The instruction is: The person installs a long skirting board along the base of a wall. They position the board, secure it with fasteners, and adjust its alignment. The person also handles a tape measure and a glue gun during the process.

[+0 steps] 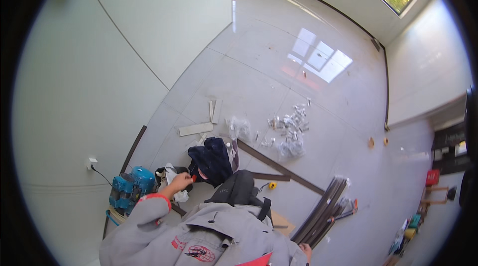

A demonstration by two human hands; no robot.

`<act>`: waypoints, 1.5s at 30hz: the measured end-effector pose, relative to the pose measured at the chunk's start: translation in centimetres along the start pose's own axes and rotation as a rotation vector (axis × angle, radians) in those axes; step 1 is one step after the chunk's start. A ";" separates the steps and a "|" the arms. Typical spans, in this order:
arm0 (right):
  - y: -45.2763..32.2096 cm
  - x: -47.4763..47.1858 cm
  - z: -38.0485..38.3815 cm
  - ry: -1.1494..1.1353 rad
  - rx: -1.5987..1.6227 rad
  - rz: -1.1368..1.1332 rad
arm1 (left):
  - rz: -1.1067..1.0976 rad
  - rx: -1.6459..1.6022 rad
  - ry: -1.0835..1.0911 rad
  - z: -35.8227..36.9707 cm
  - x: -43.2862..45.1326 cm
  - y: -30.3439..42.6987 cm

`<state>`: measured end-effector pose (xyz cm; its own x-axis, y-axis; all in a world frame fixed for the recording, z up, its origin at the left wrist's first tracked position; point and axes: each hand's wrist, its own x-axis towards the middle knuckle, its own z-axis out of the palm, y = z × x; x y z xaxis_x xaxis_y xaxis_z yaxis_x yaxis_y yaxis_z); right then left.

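Observation:
My left hand [180,182] has its fingertips closed on a small orange-red item [194,179], too small to identify. Just below that hand is an open bag or container holding white plastic wrapping [181,195]. A dark navy cloth garment [211,159] lies right beside my fingers, with a white-capped bottle [228,147] at its edge. My right hand [305,251] shows only partly past my grey jacket, at the near end of a bundle of dark brown trim strips [321,212]. Whether its fingers grip a strip is hidden.
A blue air compressor [132,188] stands by the left wall. Two brown strips [267,159] lie on the floor, near a yellow tape measure [273,185] and a hacksaw [346,214]. Small metallic pieces [293,122], plastic bags [239,127] and pale offcuts [196,129] lie ahead.

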<state>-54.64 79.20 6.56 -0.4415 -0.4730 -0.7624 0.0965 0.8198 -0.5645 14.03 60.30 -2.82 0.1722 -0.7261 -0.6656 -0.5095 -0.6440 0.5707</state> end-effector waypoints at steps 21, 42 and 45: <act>-74.2 36.6 47.7 -0.764 -0.761 -0.368 | -0.120 -0.386 0.400 -8.5 32.5 26.7; -89.8 22.1 117.3 -1.533 -1.677 -1.475 | -0.986 -1.832 0.901 12.2 32.7 36.6; -82.9 16.5 122.3 -1.611 -1.741 -1.373 | -1.138 -1.396 0.790 3.3 35.1 30.8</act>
<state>39.20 -36.05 2.03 0.8646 0.2254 -0.4491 -0.1440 -0.7452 -0.6511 1.57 15.82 -10.22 0.3599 0.4189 -0.8337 0.9300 -0.2323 0.2848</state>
